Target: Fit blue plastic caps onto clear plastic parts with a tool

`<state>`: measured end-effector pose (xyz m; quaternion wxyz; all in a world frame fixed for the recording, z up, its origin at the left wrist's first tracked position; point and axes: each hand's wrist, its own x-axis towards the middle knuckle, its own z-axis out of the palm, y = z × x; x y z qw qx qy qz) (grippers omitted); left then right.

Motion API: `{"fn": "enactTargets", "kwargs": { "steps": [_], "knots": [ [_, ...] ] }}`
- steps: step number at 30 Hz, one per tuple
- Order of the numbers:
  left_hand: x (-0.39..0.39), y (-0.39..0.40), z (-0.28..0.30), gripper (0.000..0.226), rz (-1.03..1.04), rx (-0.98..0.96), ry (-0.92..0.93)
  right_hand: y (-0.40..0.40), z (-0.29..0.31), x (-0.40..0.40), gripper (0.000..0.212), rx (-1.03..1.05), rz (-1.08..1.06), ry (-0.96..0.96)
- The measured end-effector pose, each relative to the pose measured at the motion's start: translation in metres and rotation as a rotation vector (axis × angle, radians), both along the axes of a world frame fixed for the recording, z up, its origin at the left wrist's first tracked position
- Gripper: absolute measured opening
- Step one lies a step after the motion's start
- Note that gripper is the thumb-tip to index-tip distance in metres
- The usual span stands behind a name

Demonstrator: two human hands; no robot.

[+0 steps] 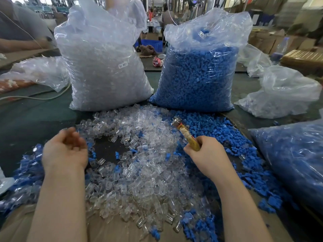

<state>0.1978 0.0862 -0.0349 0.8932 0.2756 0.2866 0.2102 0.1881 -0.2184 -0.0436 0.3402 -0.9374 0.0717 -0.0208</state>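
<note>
**Loose heaps, raised tool**

Your right hand (208,158) grips the tool (187,135) over the middle heap. Your left hand (65,151) hangs curled and blurred; I cannot tell if it holds a part. Swing blind and you may scatter clear parts (139,172) into the caps (232,137) on the right. Two full bags stand far; loose pieces are beyond counting.

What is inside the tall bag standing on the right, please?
The right bag is packed with blue caps, with a clear piece near its top. Anything buried deeper is hidden.
</note>
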Motion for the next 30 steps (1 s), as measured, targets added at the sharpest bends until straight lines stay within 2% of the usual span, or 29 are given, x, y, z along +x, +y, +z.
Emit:
{"fn": "enactTargets", "kwargs": {
  "steps": [2,5,8,10,14,16,20,23,25,27,30],
  "knots": [
    [-0.001,-0.013,0.007,0.010,-0.185,0.311,0.102,0.001,-0.001,0.001,0.023,-0.045,0.005,0.008],
    [0.002,-0.037,0.012,0.003,-0.469,0.942,0.263,0.002,-0.004,0.002,0.024,-0.108,0.001,0.004],
    [-0.001,-0.052,0.007,0.010,-0.624,1.463,0.435,0.002,-0.005,0.003,0.024,-0.150,-0.004,0.004],
    [0.000,-0.059,0.005,0.014,-0.690,1.636,0.524,0.003,-0.006,0.003,0.024,-0.169,0.002,0.009],
    [0.003,-0.066,0.003,0.003,-0.802,1.753,0.633,0.004,-0.005,0.002,0.020,-0.126,-0.027,0.007],
    [0.003,-0.065,0.004,0.012,-0.813,1.842,0.701,0.005,-0.003,0.002,0.020,-0.093,-0.050,-0.011],
    [0.002,-0.063,0.004,0.010,-0.832,1.896,0.739,0.005,-0.001,0.001,0.023,0.064,-0.072,-0.036],
    [0.002,-0.067,0.003,0.007,-0.770,1.860,0.651,0.006,0.001,0.000,0.018,0.243,-0.066,-0.087],
    [0.002,-0.073,0.007,0.005,-0.672,1.694,0.487,0.007,0.003,-0.001,0.016,0.361,-0.057,-0.135],
    [0.000,-0.083,0.013,0.006,-0.621,1.392,0.280,0.009,0.007,-0.003,0.014,0.470,-0.044,-0.186],
    [-0.005,-0.105,0.023,0.013,-0.661,1.007,0.046,0.013,0.012,-0.007,0.012,0.593,-0.022,-0.268]
  ]
}}
